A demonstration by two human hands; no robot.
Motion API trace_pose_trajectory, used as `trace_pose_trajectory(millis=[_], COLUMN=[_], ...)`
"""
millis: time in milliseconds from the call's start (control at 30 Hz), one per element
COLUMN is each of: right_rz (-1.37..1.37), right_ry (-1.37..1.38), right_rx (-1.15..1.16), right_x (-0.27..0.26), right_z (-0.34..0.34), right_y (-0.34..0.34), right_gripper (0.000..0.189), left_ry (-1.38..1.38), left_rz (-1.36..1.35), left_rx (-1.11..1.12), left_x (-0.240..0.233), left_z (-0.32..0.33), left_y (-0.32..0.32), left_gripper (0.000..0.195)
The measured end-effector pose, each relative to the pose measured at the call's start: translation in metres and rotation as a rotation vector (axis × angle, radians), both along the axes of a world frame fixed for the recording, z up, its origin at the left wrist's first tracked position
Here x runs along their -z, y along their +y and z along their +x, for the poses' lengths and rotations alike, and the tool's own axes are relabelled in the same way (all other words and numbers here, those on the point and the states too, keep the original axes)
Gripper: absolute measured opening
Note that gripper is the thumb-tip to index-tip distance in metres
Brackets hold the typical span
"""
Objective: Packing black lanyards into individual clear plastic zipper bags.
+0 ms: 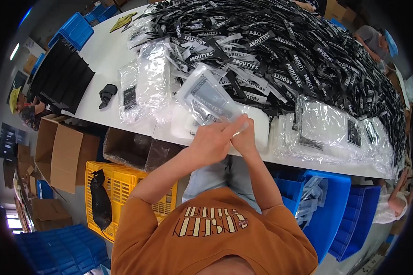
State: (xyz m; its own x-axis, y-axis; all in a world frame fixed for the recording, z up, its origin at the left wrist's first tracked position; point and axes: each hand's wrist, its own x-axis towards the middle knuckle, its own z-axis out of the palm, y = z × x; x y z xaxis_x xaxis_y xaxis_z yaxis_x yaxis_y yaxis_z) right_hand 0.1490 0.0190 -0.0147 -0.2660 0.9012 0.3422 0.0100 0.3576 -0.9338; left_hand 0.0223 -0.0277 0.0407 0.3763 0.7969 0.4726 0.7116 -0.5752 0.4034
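A transparent plastic bag [203, 92] is held up over the table edge, tilted away from me. White content shows through its film, along with a grey printed panel and a printed strip. My left hand [210, 140] pinches the near end of this bag, fingers pointing right. Close against it, my right hand [243, 134] grips the same end, and the two hands' fingers overlap. Part of the bag's near end is hidden by the fingers. Beneath lies a white padded stack [256, 123] on the white table [101, 74]. Behind the bag, black and silver printed sachets [261, 41] form a large heap.
Wrapped white packs [155, 72] lie left, more packs [327, 123] right. A black cloth [108, 95] and black stacked trays [63, 77] stand farther left. Below are a cardboard box [67, 151], yellow crate [130, 182] and blue bin [325, 213] holding sachets. Other people are nearby.
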Motion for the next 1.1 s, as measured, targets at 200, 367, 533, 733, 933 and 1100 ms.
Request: trace_pose_trajectory(millis=[200, 367, 533, 733, 933, 1100], right_rz=[-0.282, -0.259, -0.334, -0.175, -0.311, -0.235], right_ry=[0.173, 0.089, 0.014, -0.263, -0.031, -0.149], right_rx=[-0.356, -0.433, -0.517, -0.422, -0.45, -0.431], right_x=[-0.015, -0.028, -0.022, -0.019, -0.017, -0.012], right_z=[0.013, 0.021, 0.022, 0.016, 0.009, 0.01], right_y=[0.002, 0.003, 0.004, 0.012, 0.013, 0.017], right_gripper=[0.015, 0.018, 0.015, 0.02, 0.018, 0.016], left_ry=[0.001, 0.281, 0.011, 0.07, 0.012, -0.106], left_rz=[-0.053, -0.376, -0.656, -0.538, -0.654, -0.727], left_rx=[0.07, 0.153, 0.23, 0.299, 0.254, 0.233], left_x=[-0.049, -0.078, -0.062, -0.056, -0.053, -0.044], left_z=[-0.032, -0.048, -0.058, -0.054, -0.059, -0.061], left_y=[0.024, 0.045, 0.06, 0.059, 0.058, 0.054], left_gripper=[0.075, 0.067, 0.026, 0.013, 0.011, 0.013])
